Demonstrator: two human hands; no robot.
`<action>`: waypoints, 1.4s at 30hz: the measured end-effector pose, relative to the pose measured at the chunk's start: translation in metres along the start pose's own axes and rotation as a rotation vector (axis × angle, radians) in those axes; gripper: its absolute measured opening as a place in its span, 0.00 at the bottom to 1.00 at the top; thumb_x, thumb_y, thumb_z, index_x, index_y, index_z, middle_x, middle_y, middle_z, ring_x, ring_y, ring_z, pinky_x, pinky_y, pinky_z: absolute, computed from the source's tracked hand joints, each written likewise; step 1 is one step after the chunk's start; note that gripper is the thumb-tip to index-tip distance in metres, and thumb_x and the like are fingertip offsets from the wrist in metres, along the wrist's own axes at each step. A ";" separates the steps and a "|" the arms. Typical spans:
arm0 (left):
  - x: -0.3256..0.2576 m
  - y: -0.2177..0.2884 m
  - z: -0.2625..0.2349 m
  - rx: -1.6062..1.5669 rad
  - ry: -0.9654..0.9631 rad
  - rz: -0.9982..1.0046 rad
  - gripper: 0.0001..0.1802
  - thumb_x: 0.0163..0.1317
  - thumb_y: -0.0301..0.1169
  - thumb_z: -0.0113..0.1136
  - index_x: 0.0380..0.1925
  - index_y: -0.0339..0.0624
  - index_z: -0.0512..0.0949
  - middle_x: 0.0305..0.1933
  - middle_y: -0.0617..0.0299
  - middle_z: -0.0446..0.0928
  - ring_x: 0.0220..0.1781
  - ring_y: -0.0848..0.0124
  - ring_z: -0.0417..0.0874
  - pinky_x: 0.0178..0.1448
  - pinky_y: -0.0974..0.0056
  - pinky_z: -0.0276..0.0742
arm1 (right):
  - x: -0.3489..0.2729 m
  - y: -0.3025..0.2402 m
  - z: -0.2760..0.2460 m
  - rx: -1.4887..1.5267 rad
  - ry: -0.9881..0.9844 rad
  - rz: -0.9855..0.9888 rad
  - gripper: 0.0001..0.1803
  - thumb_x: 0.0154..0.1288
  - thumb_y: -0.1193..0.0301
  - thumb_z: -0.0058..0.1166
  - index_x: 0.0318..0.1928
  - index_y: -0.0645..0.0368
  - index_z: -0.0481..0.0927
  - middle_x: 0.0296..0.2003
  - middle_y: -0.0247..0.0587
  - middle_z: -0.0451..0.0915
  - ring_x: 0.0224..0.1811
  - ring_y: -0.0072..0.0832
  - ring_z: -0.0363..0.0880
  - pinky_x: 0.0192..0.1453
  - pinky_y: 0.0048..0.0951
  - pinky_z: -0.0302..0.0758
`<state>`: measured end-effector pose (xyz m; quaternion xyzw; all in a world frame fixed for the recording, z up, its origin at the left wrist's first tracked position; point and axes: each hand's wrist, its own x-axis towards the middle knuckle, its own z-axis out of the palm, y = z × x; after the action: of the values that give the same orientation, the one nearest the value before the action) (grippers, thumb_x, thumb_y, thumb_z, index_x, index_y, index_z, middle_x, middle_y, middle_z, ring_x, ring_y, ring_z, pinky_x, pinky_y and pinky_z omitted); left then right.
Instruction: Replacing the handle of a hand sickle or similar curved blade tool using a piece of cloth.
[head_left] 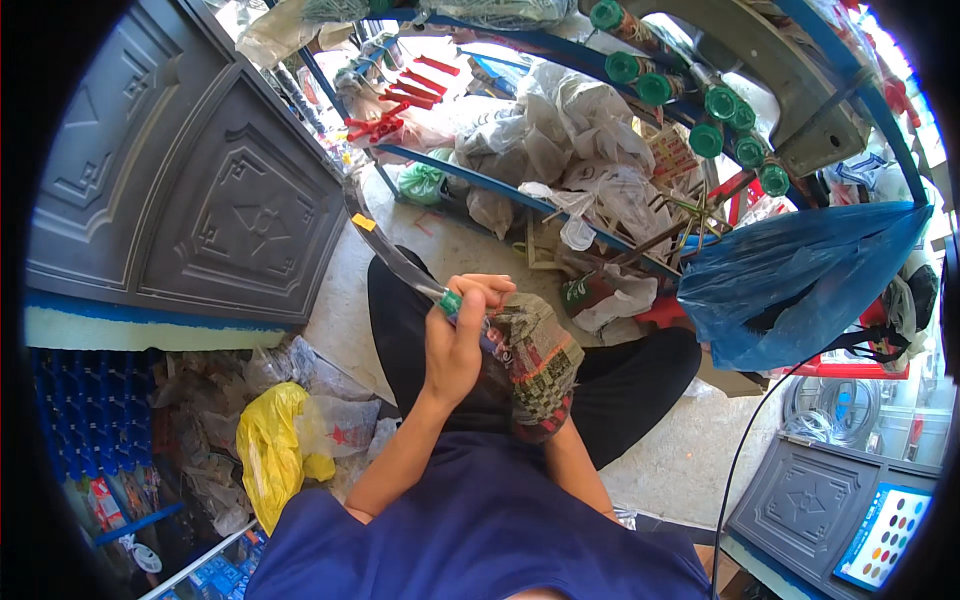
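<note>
My left hand (456,345) is closed round the handle of a sickle, just below its green collar. From there the sickle's dark curved blade (396,262), with a yellow sticker on it, reaches up and to the left. Close beside that hand is a patterned cloth (540,365) in olive, black and red, bunched above my lap. My right forearm (580,470) runs up to this cloth. The cloth covers my right hand, so its fingers are hidden. Part of the sickle's handle is also covered by my left hand and the cloth.
Ahead stands a blue metal rack (480,178) with plastic-wrapped goods, red-handled tools (410,90) and several green-ended handles (655,88). A blue plastic bag (790,285) hangs at the right. Grey panelled doors (240,210) stand left, above a yellow bag (272,445). A black cable (745,440) runs down at right.
</note>
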<state>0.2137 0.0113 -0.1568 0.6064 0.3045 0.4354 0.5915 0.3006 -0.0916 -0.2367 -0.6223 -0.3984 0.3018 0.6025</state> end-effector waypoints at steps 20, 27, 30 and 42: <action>0.045 0.003 -0.011 -1.243 -0.096 -0.318 0.15 0.75 0.39 0.51 0.27 0.49 0.68 0.20 0.67 0.70 0.31 0.69 0.77 0.41 0.64 0.73 | -0.013 0.018 -0.015 -0.497 0.196 -0.366 0.26 0.60 0.77 0.60 0.60 0.62 0.75 0.53 0.39 0.80 0.52 0.24 0.79 0.57 0.23 0.73; 0.035 -0.009 0.014 -0.687 -0.033 -0.123 0.13 0.77 0.36 0.48 0.31 0.47 0.64 0.21 0.66 0.65 0.30 0.71 0.73 0.45 0.61 0.73 | 0.007 -0.036 0.003 0.218 0.091 0.077 0.34 0.63 0.78 0.61 0.69 0.60 0.64 0.59 0.44 0.74 0.57 0.26 0.76 0.62 0.25 0.72; 0.027 -0.011 0.031 -0.637 -0.088 -0.075 0.12 0.78 0.36 0.46 0.33 0.47 0.63 0.24 0.65 0.65 0.33 0.70 0.73 0.50 0.59 0.72 | 0.010 -0.023 0.014 0.404 0.376 0.076 0.34 0.64 0.79 0.60 0.68 0.62 0.61 0.58 0.44 0.73 0.56 0.27 0.76 0.62 0.26 0.73; 0.039 -0.020 0.036 -0.573 -0.199 -0.031 0.14 0.77 0.38 0.50 0.34 0.44 0.63 0.23 0.63 0.68 0.29 0.69 0.76 0.47 0.58 0.78 | -0.003 0.006 -0.003 0.769 0.265 0.304 0.19 0.76 0.72 0.48 0.63 0.58 0.68 0.56 0.37 0.73 0.56 0.25 0.72 0.60 0.28 0.74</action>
<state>0.2654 0.0316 -0.1673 0.4498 0.1189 0.4328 0.7721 0.3028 -0.0955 -0.2422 -0.4375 -0.0798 0.4310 0.7851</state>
